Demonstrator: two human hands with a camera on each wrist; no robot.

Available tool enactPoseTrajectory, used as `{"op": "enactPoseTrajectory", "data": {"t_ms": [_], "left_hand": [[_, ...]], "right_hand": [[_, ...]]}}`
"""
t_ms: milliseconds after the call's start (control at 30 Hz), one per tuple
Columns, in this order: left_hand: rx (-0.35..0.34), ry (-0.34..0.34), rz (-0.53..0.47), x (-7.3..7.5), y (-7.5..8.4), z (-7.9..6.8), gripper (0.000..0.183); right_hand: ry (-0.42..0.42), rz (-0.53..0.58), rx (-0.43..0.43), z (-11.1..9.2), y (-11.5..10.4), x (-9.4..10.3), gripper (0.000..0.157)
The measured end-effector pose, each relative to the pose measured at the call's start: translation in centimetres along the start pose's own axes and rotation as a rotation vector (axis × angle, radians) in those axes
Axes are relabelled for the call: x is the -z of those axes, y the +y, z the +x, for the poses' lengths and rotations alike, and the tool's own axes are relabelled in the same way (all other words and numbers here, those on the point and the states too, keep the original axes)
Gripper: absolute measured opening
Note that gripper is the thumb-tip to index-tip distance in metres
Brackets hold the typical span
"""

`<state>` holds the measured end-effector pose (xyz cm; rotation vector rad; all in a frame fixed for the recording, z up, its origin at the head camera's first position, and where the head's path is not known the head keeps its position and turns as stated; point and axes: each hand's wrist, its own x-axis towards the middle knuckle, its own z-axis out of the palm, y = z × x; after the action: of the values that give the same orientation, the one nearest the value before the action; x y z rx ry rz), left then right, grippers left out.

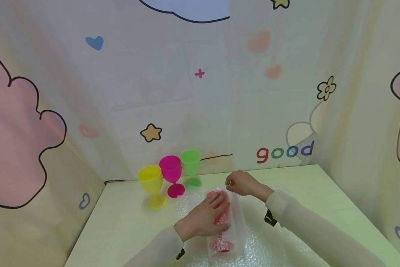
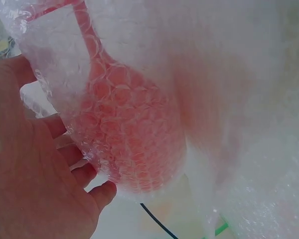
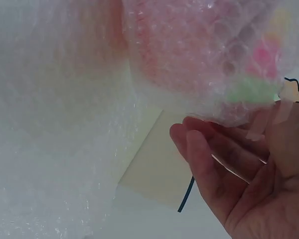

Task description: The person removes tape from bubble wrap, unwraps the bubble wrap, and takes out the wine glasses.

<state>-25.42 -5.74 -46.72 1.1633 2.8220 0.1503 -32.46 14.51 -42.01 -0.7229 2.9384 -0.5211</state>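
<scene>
A red goblet (image 1: 221, 245), lying on its side, is wrapped in clear bubble wrap (image 1: 236, 222). My left hand (image 1: 205, 217) rests across the wrapped cup with spread fingers. In the left wrist view its fingers (image 2: 70, 154) lie along the edge of the wrap, beside the red bowl (image 2: 132, 129). My right hand (image 1: 241, 183) is at the far right corner of the bundle, fingers bent toward the thumb. The right wrist view shows those fingers (image 3: 199, 149) right by the wrap's edge and a translucent strip (image 3: 259, 124) across the hand; I cannot tell whether they pinch it.
Yellow (image 1: 150, 180), magenta (image 1: 170, 170) and green (image 1: 190, 163) goblets stand upright at the back left of the pale table (image 1: 110, 222). More bubble wrap (image 1: 270, 244) spreads toward the front right. A printed curtain (image 1: 186, 100) hangs behind the table.
</scene>
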Motion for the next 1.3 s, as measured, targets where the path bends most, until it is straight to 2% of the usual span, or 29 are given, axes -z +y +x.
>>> {"op": "enactPoseTrajectory", "data": {"t_ms": [167,267,467,567,733,933,1300], "left_hand": [[-0.02,0.028,0.036,-0.3,-0.3,-0.3,0.072],[-0.025,0.046,0.05,-0.5,-0.5,-0.5,0.071],[-0.032,0.059,0.043,-0.8,-0.9,-0.8,0.071],[-0.022,0.044,0.031,-0.9,-1.0,-1.0,0.073],[-0.011,0.031,0.005,-1.1,-1.2,-1.1,0.075],[-0.044,0.069,0.058,-1.3,-1.4,-1.3,0.073],[-0.053,0.071,0.055,-1.6,-2.0,-2.2,0.076]], "right_hand": [[0.05,-0.026,0.049,0.1,0.8,-0.2,0.007],[0.063,-0.004,0.063,0.0,1.3,-0.4,0.008],[0.021,0.149,-0.013,-0.4,2.2,-0.8,0.01],[0.009,0.187,-0.058,-0.5,2.8,-1.2,0.01],[0.013,0.217,-0.102,-0.8,3.9,-1.9,0.012],[-0.002,0.277,-0.12,-1.2,5.1,-2.5,0.012],[-0.005,0.296,-0.167,-1.5,5.0,-2.6,0.014]]}}
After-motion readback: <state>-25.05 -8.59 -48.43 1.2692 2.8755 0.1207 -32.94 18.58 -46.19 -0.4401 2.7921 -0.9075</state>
